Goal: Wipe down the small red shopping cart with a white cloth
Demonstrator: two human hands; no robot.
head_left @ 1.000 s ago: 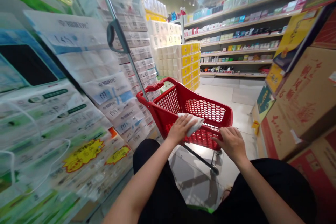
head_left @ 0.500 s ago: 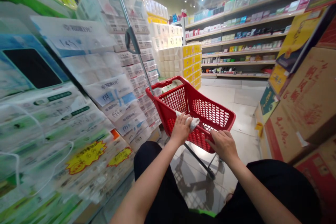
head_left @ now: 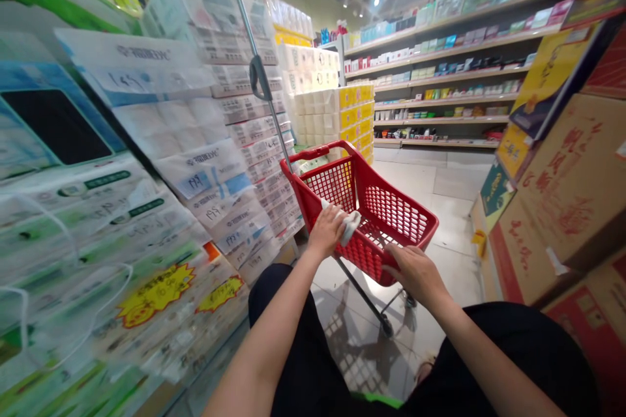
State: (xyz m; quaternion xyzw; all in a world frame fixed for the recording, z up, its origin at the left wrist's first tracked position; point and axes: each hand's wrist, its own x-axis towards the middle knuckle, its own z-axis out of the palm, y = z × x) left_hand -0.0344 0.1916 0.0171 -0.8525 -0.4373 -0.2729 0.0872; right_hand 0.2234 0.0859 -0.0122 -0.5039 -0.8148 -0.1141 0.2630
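Note:
A red plastic shopping cart [head_left: 391,199] with perforated sides stands on the floor before my knees. My left hand [head_left: 327,232] is closed on a whitish cloth [head_left: 350,227], pressing it over the near top rim of the basket. Farther right along the same rim, my right hand [head_left: 415,272] grips the cart, thumb on top and fingers curled over the edge. A metal pole [head_left: 243,8] with a dark grey hook-like grip [head_left: 259,77] rises from the handle end of the cart. The inside of the basket shows only its perforated floor.
Stacked tissue packs [head_left: 190,143] with handwritten prices line the left side. Cardboard boxes [head_left: 581,176] are piled close on the right. Shelves [head_left: 440,71] of small packaged goods run along the back. A tiled aisle [head_left: 415,176] lies beyond the cart.
My left hand has slid the cloth a little to the left along the rim. The cart's handle end and pole have shifted slightly right. My right hand keeps its hold.

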